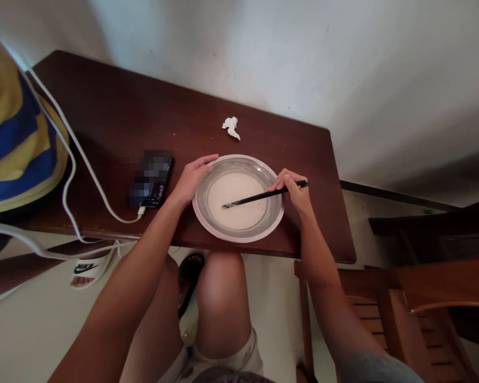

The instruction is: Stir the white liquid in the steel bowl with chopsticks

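Observation:
A shallow metal bowl [211,223] with white liquid in it sits near the front edge of a dark wooden table [115,117]. My left hand [192,178] rests against the bowl's left rim, fingers curled along it. My right hand [293,187] is closed on black chopsticks [259,197] at the bowl's right rim. The chopstick tips reach into the white liquid near the bowl's middle.
A phone [154,178] lies left of the bowl, with a white cable [83,159] trailing off the table. A crumpled white tissue [231,127] lies behind the bowl. A blue and yellow bag [16,133] stands at far left. A wooden chair [403,314] stands at right.

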Demonstrator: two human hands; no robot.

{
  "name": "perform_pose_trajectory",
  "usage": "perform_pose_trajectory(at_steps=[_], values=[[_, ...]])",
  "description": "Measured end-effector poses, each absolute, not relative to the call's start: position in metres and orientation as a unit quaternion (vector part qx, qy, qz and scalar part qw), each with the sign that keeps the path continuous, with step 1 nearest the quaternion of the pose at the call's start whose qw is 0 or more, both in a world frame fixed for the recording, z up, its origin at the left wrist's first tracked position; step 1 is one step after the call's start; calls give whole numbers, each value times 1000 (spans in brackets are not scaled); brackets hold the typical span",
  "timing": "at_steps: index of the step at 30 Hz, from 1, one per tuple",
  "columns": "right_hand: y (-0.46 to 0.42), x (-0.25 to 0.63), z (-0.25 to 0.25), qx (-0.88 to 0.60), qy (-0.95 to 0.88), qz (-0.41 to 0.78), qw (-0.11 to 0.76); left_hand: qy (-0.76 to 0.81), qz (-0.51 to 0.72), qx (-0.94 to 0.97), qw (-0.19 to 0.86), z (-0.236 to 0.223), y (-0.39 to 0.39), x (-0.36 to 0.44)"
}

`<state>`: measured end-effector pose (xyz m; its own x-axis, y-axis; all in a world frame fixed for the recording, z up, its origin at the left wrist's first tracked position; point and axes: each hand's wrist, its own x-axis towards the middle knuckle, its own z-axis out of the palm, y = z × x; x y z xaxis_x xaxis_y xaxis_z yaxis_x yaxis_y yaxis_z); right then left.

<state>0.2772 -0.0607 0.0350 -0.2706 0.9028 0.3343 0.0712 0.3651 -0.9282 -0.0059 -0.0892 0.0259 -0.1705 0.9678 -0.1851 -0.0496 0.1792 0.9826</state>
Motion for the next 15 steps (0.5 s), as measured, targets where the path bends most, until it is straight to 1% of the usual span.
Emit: perform_pose_trajectory(at_steps=[2, 5, 7, 8, 12, 13, 15], values=[[-61, 277, 37, -380, -668, 418, 485, 575, 503, 398, 508, 25, -89, -6], [-59, 280, 38, -400, -625, 379, 552, 571, 505, 397, 511, 24, -88, -7], [-57, 281, 37, -390, -613, 380, 573, 570, 505, 398, 511, 23, -88, -7], [-57, 281, 37, -381, -617, 389, 568, 570, 505, 400, 510, 24, -88, -7], [-59, 278, 35, -364, -662, 427, 498, 573, 504, 401, 507, 24, -89, -7], [-59, 277, 35, -368, -664, 425, 493, 573, 504, 400, 507, 25, -89, -6], [-58, 279, 36, -381, -650, 408, 516, 576, 505, 395, 507, 25, -88, -6]])
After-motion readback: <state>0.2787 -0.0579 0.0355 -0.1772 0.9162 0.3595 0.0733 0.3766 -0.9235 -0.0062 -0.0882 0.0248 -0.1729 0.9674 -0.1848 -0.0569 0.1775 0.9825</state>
